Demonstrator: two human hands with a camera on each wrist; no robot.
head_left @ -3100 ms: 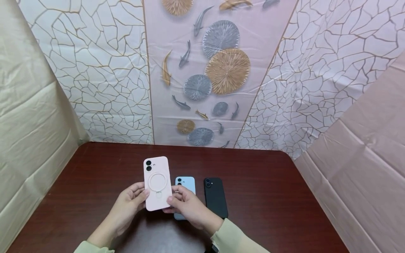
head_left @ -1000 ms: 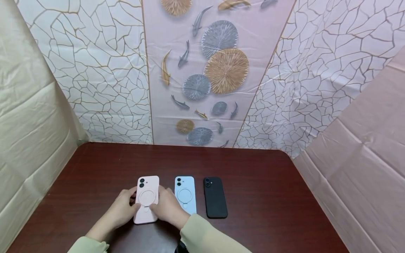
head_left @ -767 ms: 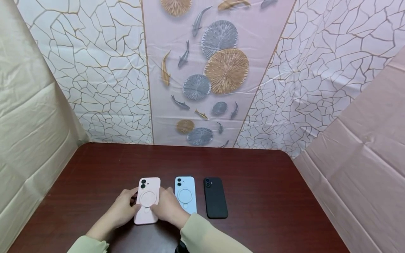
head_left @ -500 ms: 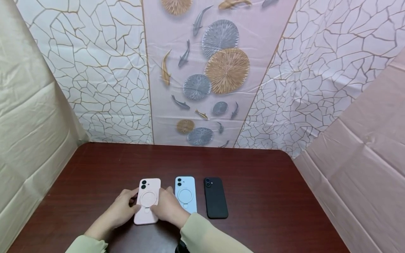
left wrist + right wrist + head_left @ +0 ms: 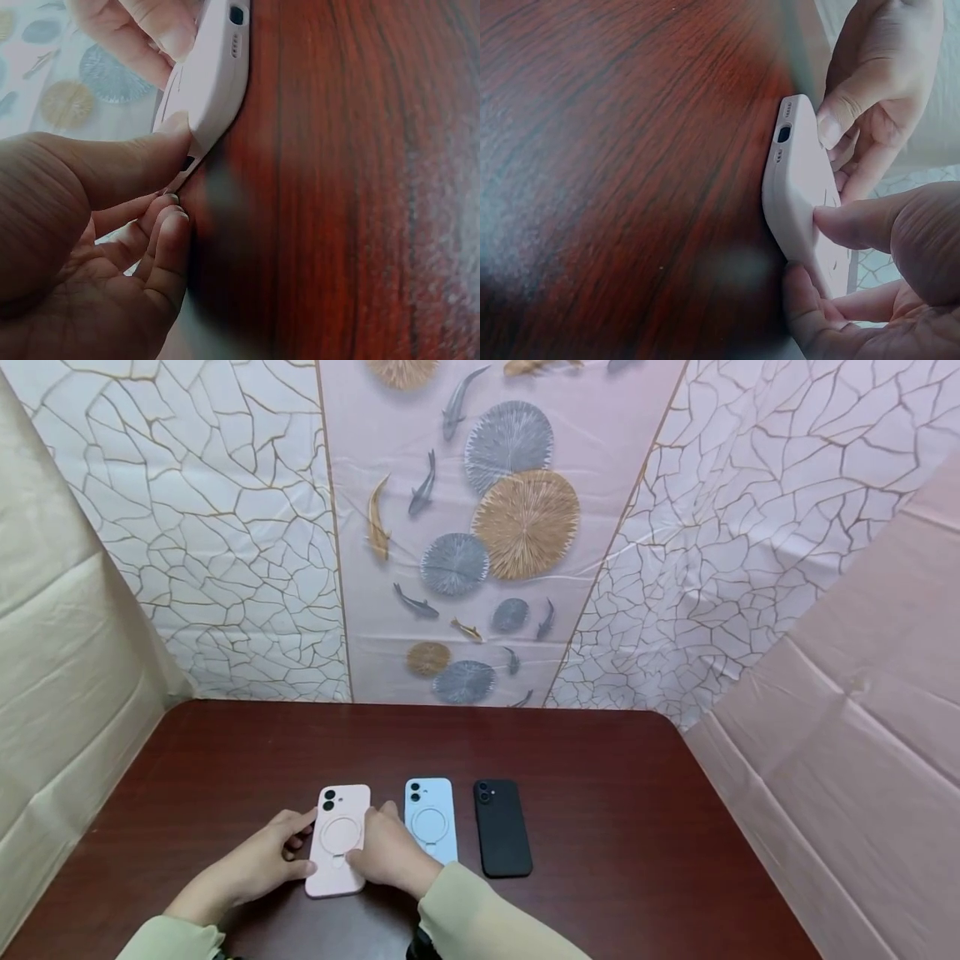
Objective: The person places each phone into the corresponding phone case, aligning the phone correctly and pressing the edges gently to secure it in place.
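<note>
A phone in a pale pink case (image 5: 341, 837) lies back up at the left of a row, its ring and twin camera lenses showing. My left hand (image 5: 258, 860) holds its left edge, thumb at the lower corner and fingertips along the side. From the opposite side my right hand (image 5: 393, 852) grips it, the thumb on the back below the ring and the fingers by the right edge. In the right wrist view the pink phone (image 5: 799, 176) shows its charging port and sits against the tabletop. Its screen side is hidden.
Just right of my right hand is a light blue phone (image 5: 430, 824) with a similar ring, its lower end partly covered by the forearm. Beyond it lies a black phone (image 5: 502, 835). The dark red table (image 5: 600, 810) ends at patterned cloth (image 5: 525, 527).
The pink phone has come down from a raised hold onto the table, left of the blue one. Lately my left hand has slid slightly left, its thumb shifting toward the edge. The head view shifted a little.
</note>
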